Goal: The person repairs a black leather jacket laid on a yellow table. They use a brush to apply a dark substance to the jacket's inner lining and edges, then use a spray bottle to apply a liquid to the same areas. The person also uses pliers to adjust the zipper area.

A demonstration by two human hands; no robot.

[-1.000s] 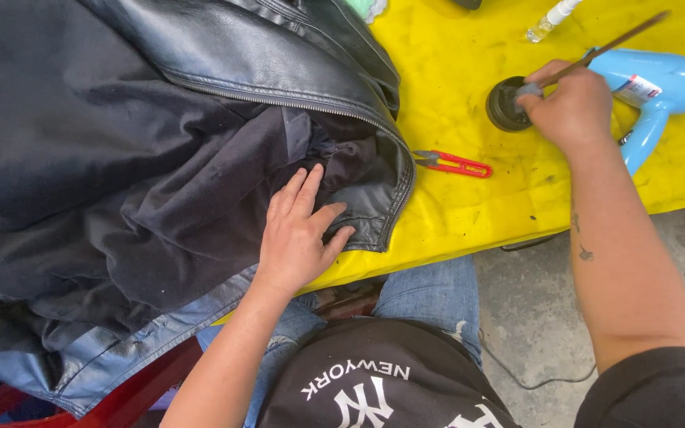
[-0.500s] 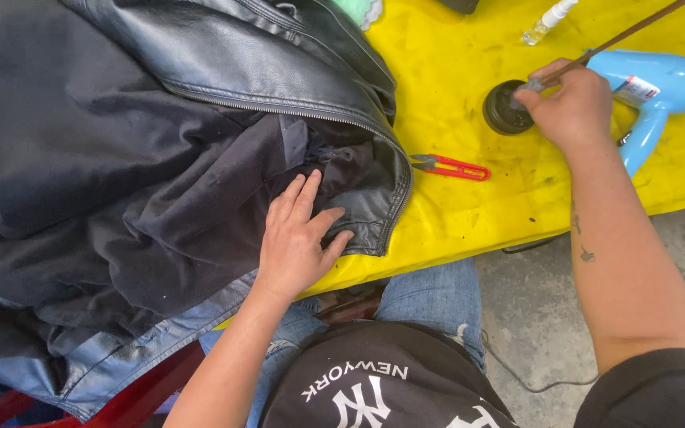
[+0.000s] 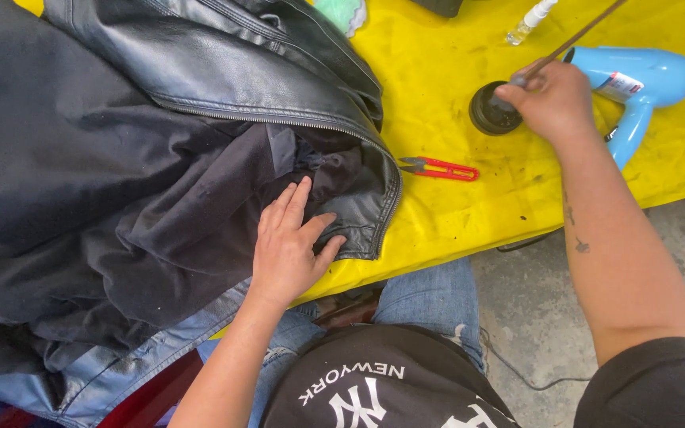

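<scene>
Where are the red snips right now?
In the head view, the red snips lie on the yellow table cover, just right of the black jacket and below-left of the small dark tin that the right hand reaches.

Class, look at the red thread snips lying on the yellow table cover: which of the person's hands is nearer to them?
Left, narrowly. The left hand lies flat on the black jacket, beside the red snips. The right hand is beyond them, holding a thin stick at the small dark pot.
</scene>
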